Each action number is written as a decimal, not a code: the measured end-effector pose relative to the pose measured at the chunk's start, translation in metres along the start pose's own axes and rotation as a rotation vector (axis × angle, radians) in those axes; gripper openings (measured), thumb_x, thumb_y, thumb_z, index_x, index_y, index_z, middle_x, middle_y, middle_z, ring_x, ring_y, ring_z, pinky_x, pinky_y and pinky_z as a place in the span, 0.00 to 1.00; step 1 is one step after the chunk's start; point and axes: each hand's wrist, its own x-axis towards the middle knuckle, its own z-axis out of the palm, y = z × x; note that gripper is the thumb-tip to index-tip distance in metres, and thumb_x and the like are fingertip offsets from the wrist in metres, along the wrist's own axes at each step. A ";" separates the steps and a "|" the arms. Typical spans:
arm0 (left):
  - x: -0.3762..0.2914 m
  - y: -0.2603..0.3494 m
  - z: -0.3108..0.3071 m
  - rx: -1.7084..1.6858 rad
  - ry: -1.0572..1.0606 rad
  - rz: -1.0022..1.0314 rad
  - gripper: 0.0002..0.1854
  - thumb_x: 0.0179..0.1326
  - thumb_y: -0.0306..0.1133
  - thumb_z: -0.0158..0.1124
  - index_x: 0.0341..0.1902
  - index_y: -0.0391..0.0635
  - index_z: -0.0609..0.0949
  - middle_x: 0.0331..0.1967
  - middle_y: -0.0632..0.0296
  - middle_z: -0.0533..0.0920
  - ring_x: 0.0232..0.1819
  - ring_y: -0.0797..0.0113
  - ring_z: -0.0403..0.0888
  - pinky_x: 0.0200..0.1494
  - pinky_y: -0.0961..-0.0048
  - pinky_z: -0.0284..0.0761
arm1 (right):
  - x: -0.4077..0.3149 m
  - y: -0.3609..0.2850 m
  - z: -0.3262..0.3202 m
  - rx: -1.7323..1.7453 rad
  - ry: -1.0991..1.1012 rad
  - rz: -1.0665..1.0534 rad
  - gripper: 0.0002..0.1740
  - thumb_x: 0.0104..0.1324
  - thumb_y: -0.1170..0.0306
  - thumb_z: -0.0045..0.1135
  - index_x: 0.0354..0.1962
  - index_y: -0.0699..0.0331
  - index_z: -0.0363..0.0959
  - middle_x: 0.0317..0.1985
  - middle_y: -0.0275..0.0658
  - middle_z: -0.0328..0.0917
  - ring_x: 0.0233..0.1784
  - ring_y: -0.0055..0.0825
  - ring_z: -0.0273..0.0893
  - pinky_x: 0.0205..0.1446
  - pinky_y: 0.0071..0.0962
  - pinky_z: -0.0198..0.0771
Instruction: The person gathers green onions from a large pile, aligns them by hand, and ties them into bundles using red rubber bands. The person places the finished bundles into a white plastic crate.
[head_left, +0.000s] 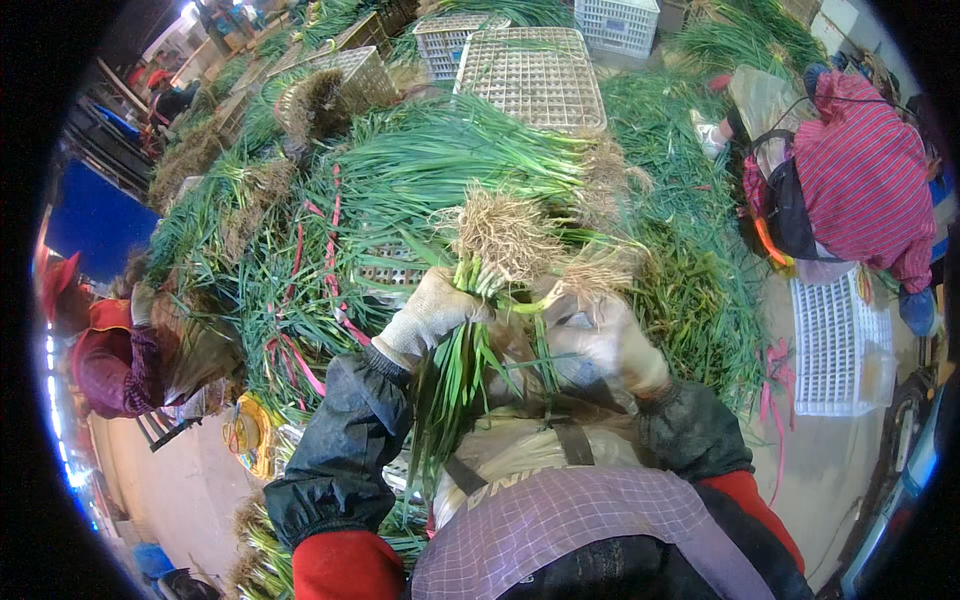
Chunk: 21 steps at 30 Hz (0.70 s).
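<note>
My left hand (442, 307), in a pale knit glove, is closed around a bunch of green garlic plants (474, 281), roots up and leaves hanging down. My right hand (607, 337), in a similar glove and slightly blurred, is shut on a smaller garlic plant (555, 296) whose roots point right. A laid-out pile of green garlic (465, 161) lies just beyond my hands, its roots on the right side. Loose green leaves (697, 300) spread to the right of my right hand. Pink ribbon strips (332, 255) lie on the leaves at the left.
An upturned plastic crate (529, 75) stands beyond the pile, with more crates behind it. A person in a striped top (862, 180) bends at the right, near a white crate (829, 345). Another person (112, 360) sits at the left, near a yellow container (251, 435).
</note>
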 end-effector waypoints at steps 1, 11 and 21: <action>-0.004 0.012 0.004 -0.061 -0.045 0.036 0.18 0.37 0.19 0.77 0.37 0.39 0.84 0.34 0.66 0.86 0.36 0.73 0.82 0.41 0.70 0.79 | 0.004 0.007 0.003 -0.171 -0.038 -0.064 0.15 0.64 0.76 0.64 0.49 0.67 0.79 0.45 0.36 0.83 0.47 0.24 0.79 0.52 0.25 0.73; -0.045 0.005 -0.089 -0.591 -0.162 0.055 0.36 0.37 0.25 0.68 0.58 0.38 0.75 0.34 0.54 0.85 0.33 0.53 0.84 0.42 0.53 0.80 | 0.017 -0.072 0.015 -0.185 0.212 -0.297 0.10 0.68 0.74 0.60 0.45 0.69 0.78 0.36 0.36 0.81 0.39 0.21 0.78 0.45 0.23 0.75; -0.077 0.077 -0.109 -0.231 0.138 0.245 0.28 0.47 0.13 0.64 0.56 0.36 0.76 0.43 0.54 0.84 0.39 0.57 0.86 0.44 0.62 0.85 | 0.035 -0.112 0.083 -0.331 -0.460 -0.334 0.12 0.62 0.63 0.65 0.40 0.61 0.81 0.34 0.43 0.82 0.38 0.35 0.83 0.44 0.33 0.77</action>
